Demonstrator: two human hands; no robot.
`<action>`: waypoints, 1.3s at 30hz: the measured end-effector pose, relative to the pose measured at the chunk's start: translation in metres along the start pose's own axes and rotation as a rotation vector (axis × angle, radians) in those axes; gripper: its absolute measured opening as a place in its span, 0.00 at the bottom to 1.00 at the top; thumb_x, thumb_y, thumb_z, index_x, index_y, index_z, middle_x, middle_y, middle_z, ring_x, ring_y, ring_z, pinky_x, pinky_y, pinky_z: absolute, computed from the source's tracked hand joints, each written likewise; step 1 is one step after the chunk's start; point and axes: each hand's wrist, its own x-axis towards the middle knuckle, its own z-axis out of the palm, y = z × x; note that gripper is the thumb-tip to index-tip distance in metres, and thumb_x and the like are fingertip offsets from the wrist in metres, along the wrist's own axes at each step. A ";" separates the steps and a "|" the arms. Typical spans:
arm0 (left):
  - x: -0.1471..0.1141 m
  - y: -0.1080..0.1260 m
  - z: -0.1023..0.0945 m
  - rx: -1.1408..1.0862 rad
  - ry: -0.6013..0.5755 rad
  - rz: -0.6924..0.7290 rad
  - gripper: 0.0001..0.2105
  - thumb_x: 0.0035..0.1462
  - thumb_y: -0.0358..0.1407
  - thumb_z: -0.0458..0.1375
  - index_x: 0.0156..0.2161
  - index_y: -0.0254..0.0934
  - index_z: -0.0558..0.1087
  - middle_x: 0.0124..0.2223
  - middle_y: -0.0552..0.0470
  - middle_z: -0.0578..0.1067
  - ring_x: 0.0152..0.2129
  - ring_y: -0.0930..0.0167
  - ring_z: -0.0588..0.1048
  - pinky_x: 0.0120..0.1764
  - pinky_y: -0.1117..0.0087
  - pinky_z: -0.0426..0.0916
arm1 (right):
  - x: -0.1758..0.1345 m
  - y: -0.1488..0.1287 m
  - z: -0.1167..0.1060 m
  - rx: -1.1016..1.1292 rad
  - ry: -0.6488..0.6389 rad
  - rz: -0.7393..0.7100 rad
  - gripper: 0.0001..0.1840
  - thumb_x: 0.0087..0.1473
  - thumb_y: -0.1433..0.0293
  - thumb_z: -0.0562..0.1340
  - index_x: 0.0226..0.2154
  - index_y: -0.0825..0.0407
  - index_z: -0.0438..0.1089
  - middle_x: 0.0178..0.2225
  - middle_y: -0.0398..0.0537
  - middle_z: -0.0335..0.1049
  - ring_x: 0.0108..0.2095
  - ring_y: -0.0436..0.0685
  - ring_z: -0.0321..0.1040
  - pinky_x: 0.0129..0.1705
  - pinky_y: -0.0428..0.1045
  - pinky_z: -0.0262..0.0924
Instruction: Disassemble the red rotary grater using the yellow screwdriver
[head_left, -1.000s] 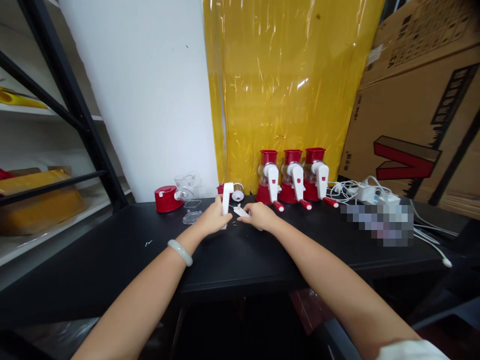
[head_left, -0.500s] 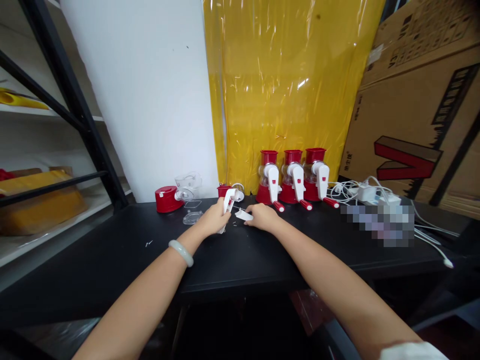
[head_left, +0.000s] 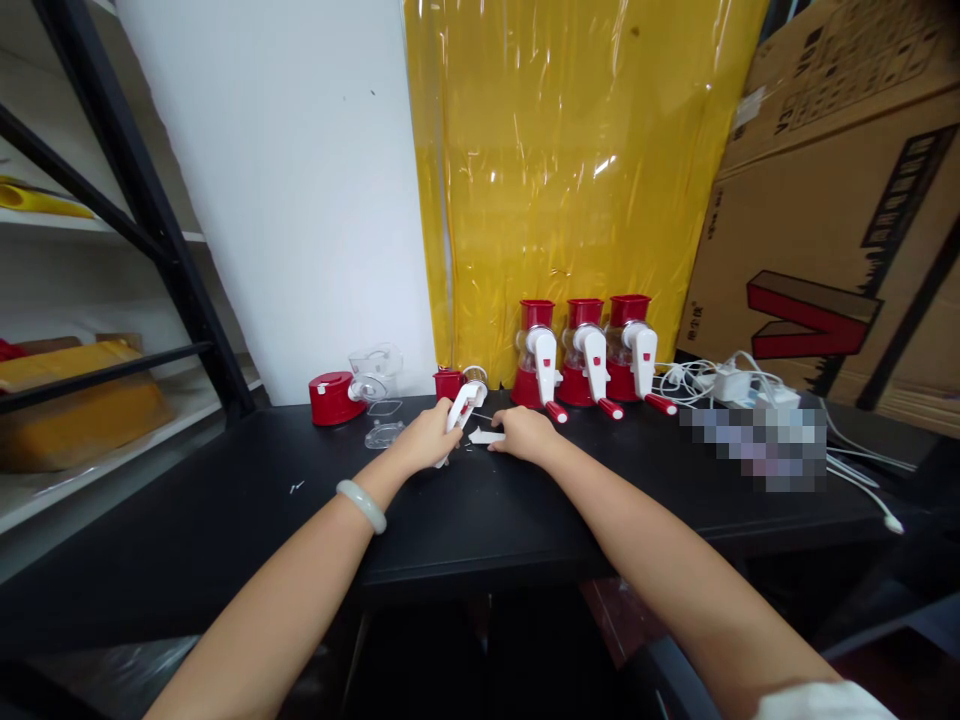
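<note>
My left hand [head_left: 424, 438] is closed around a white crank handle [head_left: 460, 404], tilted up and to the right. My right hand [head_left: 526, 434] pinches a small white plastic piece [head_left: 486, 437] low over the tabletop, a little apart from the handle. A thin rod-like part shows between the two hands. Behind them are a red hopper [head_left: 448, 384] and a round grater drum [head_left: 475, 376]. Left of my left hand stand a red base [head_left: 335, 399] and a clear plastic housing [head_left: 375, 362], with a clear flat part [head_left: 385, 434] lying in front.
Three assembled red and white rotary graters [head_left: 587, 345] stand in a row behind my right hand. White cables and plugs [head_left: 731, 382] lie on the right of the black table [head_left: 480, 540]. A large cardboard box [head_left: 817, 230] leans behind them. Small white bits [head_left: 297, 488] lie at the left.
The crank handle in my left hand has tipped further to the right, showing more of the drum behind it. The white piece in my right hand has turned slightly.
</note>
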 end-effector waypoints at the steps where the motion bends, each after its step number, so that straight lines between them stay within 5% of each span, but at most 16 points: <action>1: 0.000 0.000 0.000 0.004 0.000 -0.005 0.08 0.61 0.34 0.56 0.45 0.38 0.66 0.42 0.42 0.81 0.35 0.61 0.81 0.36 0.67 0.68 | 0.000 0.000 0.000 -0.007 -0.002 -0.002 0.26 0.50 0.56 0.73 0.51 0.47 0.77 0.50 0.55 0.78 0.49 0.66 0.77 0.45 0.53 0.69; 8: 0.000 -0.001 -0.001 0.030 0.002 -0.013 0.08 0.59 0.35 0.57 0.44 0.38 0.68 0.40 0.43 0.81 0.32 0.61 0.81 0.33 0.68 0.67 | -0.004 -0.005 -0.001 0.015 0.029 -0.008 0.25 0.57 0.48 0.65 0.48 0.48 0.78 0.46 0.57 0.79 0.45 0.65 0.77 0.42 0.53 0.67; 18: -0.003 -0.001 0.001 -0.105 -0.039 -0.024 0.09 0.57 0.34 0.59 0.44 0.38 0.69 0.30 0.50 0.80 0.21 0.65 0.80 0.26 0.70 0.68 | -0.006 -0.011 -0.008 0.196 0.236 -0.219 0.11 0.61 0.67 0.65 0.47 0.47 0.77 0.38 0.46 0.76 0.40 0.54 0.72 0.40 0.47 0.58; 28: -0.008 0.011 0.002 -0.263 -0.035 -0.002 0.05 0.56 0.32 0.58 0.38 0.37 0.74 0.31 0.51 0.81 0.22 0.65 0.81 0.28 0.69 0.73 | -0.006 -0.013 0.001 0.129 0.252 -0.269 0.14 0.63 0.67 0.63 0.51 0.41 0.77 0.50 0.46 0.75 0.48 0.55 0.73 0.43 0.47 0.62; 39: -0.006 0.011 0.004 -0.344 -0.040 0.003 0.07 0.53 0.30 0.58 0.38 0.36 0.77 0.34 0.51 0.82 0.21 0.67 0.80 0.26 0.71 0.73 | -0.010 -0.015 -0.004 -0.037 0.282 -0.312 0.13 0.67 0.64 0.58 0.50 0.43 0.77 0.50 0.48 0.74 0.48 0.55 0.72 0.43 0.47 0.61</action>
